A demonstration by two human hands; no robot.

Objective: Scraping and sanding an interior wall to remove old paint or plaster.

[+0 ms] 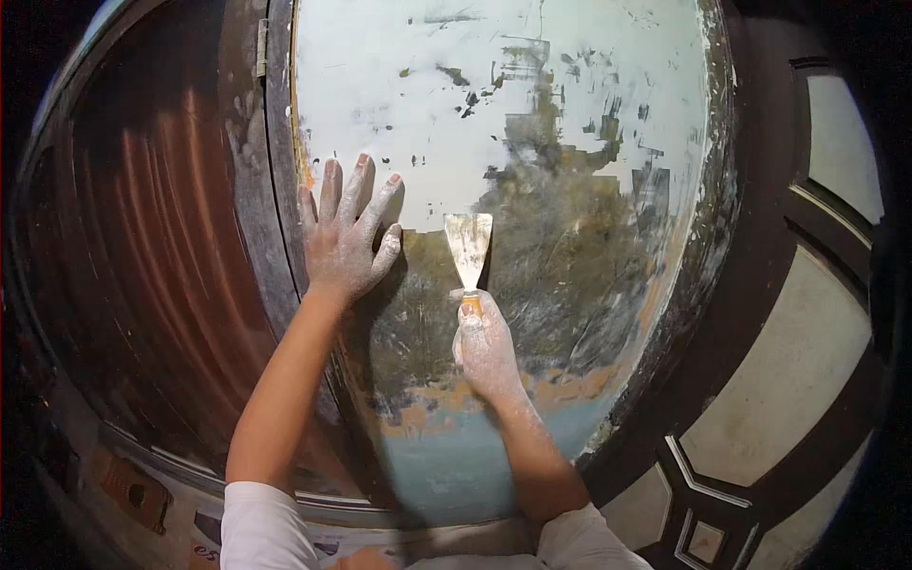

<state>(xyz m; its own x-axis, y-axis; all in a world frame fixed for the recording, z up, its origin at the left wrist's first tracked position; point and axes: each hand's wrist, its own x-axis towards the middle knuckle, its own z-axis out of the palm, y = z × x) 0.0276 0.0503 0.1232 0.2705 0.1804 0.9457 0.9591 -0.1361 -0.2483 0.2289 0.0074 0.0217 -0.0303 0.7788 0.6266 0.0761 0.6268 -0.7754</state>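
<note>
My left hand (345, 231), coated in pale dust, rests with its fingers spread on the left part of a panel (399, 313). That panel is whitish above, with a dark, mottled patch across its middle and a blue-green area lower down. My right hand (484, 342), also dusty, is closed around the yellowish handle of a putty knife (469, 246). The knife's flared metal blade points up and lies over the panel at the lower edge of the whitish coat; whether its edge touches the surface cannot be told.
A metal hinge (262, 48) is on the dark frame left of the panel. Further left is a reddish-brown striped surface (171, 214). Floor tiles (784, 370) with dark bands lie at right. A brown piece (134, 491) lies at lower left.
</note>
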